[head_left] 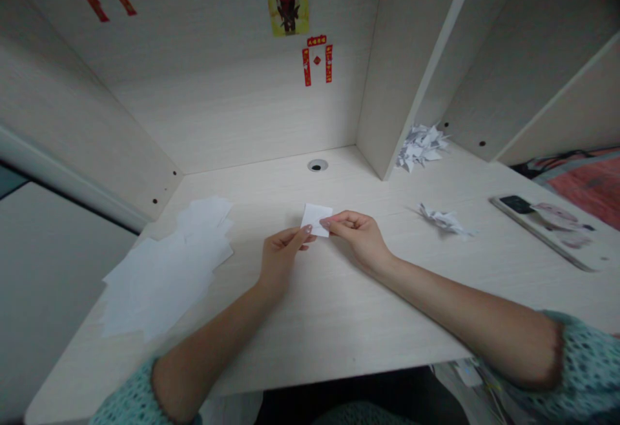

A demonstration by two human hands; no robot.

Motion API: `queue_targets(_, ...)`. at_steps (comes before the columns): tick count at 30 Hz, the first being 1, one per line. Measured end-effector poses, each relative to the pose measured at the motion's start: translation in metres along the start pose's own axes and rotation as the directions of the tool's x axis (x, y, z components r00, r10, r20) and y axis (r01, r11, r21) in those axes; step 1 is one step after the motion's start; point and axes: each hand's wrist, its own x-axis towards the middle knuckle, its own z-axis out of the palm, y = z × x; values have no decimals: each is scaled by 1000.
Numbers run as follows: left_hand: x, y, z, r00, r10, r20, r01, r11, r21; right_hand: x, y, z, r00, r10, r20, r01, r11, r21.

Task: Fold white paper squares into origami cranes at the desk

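Note:
A small white piece of folded paper is held up over the middle of the desk. My left hand pinches its lower left corner between thumb and fingers. On the right side, my right hand grips the same paper, its thumb and fingertips pressed together at the edge. Some creases show on the paper's face. Fingers behind the paper are partly hidden.
Loose white sheets lie spread at the left. Folded paper pieces rest right of my hands, with a larger heap behind the upright divider. A phone lies far right. A cable hole sits near the back panel.

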Motion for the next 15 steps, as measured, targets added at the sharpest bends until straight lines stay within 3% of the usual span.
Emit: queue_targets(15,-2,0,1,1000,-10,29,10,1000,-4,-2,-3,1,1000,17,11,-17,1000,22)
